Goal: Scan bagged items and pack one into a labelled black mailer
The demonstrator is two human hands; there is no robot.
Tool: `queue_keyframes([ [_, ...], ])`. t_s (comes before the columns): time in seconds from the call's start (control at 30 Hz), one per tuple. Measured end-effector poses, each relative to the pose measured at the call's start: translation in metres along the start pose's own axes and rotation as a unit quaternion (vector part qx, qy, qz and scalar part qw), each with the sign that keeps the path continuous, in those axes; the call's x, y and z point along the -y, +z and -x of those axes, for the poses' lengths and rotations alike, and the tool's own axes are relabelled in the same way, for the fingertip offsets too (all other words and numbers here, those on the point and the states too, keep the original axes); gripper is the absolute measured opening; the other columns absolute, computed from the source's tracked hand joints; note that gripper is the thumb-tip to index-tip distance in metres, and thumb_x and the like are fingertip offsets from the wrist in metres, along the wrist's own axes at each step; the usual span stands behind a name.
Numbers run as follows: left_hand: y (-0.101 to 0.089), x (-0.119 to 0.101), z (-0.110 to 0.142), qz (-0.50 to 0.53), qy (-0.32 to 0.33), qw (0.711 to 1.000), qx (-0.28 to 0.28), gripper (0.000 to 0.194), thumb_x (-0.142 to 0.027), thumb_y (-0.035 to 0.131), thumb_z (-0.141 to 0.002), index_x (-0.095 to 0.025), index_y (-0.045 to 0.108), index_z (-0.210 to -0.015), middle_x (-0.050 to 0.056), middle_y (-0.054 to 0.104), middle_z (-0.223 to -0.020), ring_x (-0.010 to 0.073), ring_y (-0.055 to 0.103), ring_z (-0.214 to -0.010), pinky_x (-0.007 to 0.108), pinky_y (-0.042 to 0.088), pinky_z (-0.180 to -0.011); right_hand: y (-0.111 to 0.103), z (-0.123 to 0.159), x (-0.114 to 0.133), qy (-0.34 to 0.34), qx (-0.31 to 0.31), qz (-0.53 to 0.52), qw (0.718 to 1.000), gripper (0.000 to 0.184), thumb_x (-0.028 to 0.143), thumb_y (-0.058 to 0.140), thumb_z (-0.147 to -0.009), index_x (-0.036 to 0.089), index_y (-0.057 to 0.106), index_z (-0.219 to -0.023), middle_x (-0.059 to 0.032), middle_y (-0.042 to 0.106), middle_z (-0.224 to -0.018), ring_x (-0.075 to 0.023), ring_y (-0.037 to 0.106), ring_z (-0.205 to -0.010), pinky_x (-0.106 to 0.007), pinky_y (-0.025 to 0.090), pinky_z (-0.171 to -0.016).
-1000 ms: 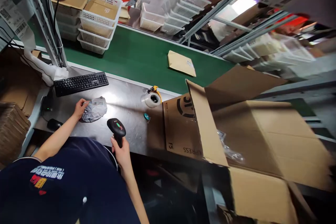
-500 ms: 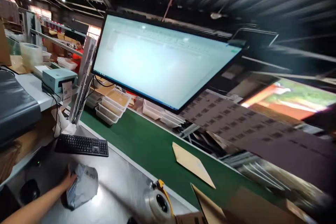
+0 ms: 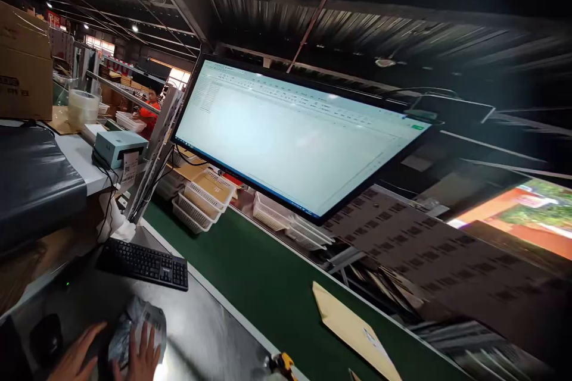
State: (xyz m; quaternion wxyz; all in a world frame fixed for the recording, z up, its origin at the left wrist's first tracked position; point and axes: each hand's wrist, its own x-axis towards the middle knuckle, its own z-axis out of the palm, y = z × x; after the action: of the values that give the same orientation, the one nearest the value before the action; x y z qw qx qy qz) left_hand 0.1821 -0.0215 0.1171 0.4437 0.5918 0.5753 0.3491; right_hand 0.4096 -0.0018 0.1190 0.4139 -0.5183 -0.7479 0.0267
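Observation:
A grey plastic mailing bag (image 3: 127, 324) with a printed label lies on the metal worktop (image 3: 210, 321), at the lower left of the head view. My right hand (image 3: 142, 354) rests on the bag with its fingers spread, pressing on its top without wrapping round it. Just left of the bag is my left hand (image 3: 78, 356), its fingers apart and nothing in them. A black computer mouse (image 3: 46, 336) sits further left, and a black keyboard (image 3: 143, 263) lies beyond the bag.
A large monitor (image 3: 286, 137) hangs above a green conveyor belt (image 3: 250, 274) carrying a tan envelope (image 3: 353, 327). White baskets (image 3: 203, 202) stand behind. A label printer (image 3: 120, 147) is on the left shelf. A yellow-handled tape dispenser (image 3: 282, 363) sits at the worktop's front edge.
My left hand has drawn back from the bag to its left. My right hand has come into view and onto the bag. The view has tilted upward, so the scene sits lower.

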Motion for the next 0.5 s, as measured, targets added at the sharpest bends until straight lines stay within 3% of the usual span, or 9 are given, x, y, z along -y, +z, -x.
queue_keyframes([
  [0.1,-0.013,0.002,0.009,-0.006,0.051,0.999,-0.005,0.056,-0.051,0.065,-0.077,-0.056,0.071,-0.132,-0.008,0.067,-0.149,0.0332,0.057,-0.145,0.045,0.047,-0.125,0.033,0.027,-0.037,0.003,-0.102,0.128,0.987,0.093,0.055,0.071,-0.07,0.06,0.036,-0.156,-0.0068,0.081,-0.121,-0.0551,0.078,-0.092,-0.075,0.057,-0.061],
  [0.17,-0.026,0.006,0.017,-0.018,0.073,0.997,-0.032,0.054,-0.048,0.059,-0.088,-0.049,0.067,-0.14,-0.004,0.066,-0.151,0.0313,0.059,-0.144,0.045,0.05,-0.122,0.04,0.038,-0.051,0.081,-0.096,0.187,0.974,0.072,0.062,0.064,-0.08,0.056,0.051,-0.151,-0.0101,0.08,-0.125,-0.055,0.075,-0.106,-0.081,0.056,-0.075],
  [0.23,-0.045,0.008,0.026,-0.038,0.09,0.992,-0.085,0.051,-0.043,0.052,-0.095,-0.04,0.065,-0.144,0.003,0.067,-0.15,0.0305,0.063,-0.14,0.046,0.054,-0.117,0.038,0.042,-0.045,0.172,-0.061,0.233,0.955,0.065,0.068,0.053,-0.089,0.039,0.063,-0.148,-0.02,0.072,-0.138,-0.0578,0.066,-0.125,-0.087,0.048,-0.092],
  [0.3,-0.068,0.004,0.036,-0.073,0.105,0.982,-0.142,0.047,-0.038,0.05,-0.098,-0.031,0.067,-0.141,0.008,0.071,-0.143,0.0304,0.068,-0.133,0.047,0.058,-0.113,0.038,0.035,-0.019,0.205,-0.003,0.234,0.95,0.072,0.067,0.045,-0.097,0.019,0.063,-0.149,-0.0298,0.058,-0.153,-0.0566,0.054,-0.141,-0.086,0.041,-0.106],
  [0.33,-0.081,-0.001,0.039,-0.093,0.111,0.975,-0.166,0.044,-0.036,0.05,-0.098,-0.028,0.068,-0.138,0.01,0.073,-0.14,0.0303,0.07,-0.131,0.047,0.059,-0.112,0.041,0.028,-0.002,0.186,0.032,0.211,0.959,0.074,0.064,0.044,-0.1,0.014,0.059,-0.152,-0.0311,0.051,-0.159,-0.0536,0.049,-0.147,-0.084,0.039,-0.111],
  [0.4,-0.105,-0.018,0.044,-0.132,0.12,0.962,-0.208,0.04,-0.033,0.051,-0.099,-0.023,0.07,-0.133,0.012,0.075,-0.135,0.0291,0.072,-0.126,0.046,0.061,-0.109,0.055,0.013,0.036,0.114,0.101,0.138,0.979,0.071,0.057,0.045,-0.103,0.014,0.047,-0.159,-0.0281,0.042,-0.166,-0.0465,0.043,-0.154,-0.078,0.039,-0.117],
  [0.5,-0.144,-0.058,0.045,-0.189,0.16,0.93,-0.271,0.032,-0.028,0.052,-0.101,-0.022,0.072,-0.126,0.01,0.078,-0.122,0.025,0.077,-0.113,0.039,0.066,-0.1,0.085,-0.002,0.091,0.017,0.153,0.033,0.988,0.07,0.046,0.052,-0.103,0.021,0.035,-0.166,-0.0225,0.041,-0.169,-0.0405,0.045,-0.154,-0.07,0.046,-0.117],
])
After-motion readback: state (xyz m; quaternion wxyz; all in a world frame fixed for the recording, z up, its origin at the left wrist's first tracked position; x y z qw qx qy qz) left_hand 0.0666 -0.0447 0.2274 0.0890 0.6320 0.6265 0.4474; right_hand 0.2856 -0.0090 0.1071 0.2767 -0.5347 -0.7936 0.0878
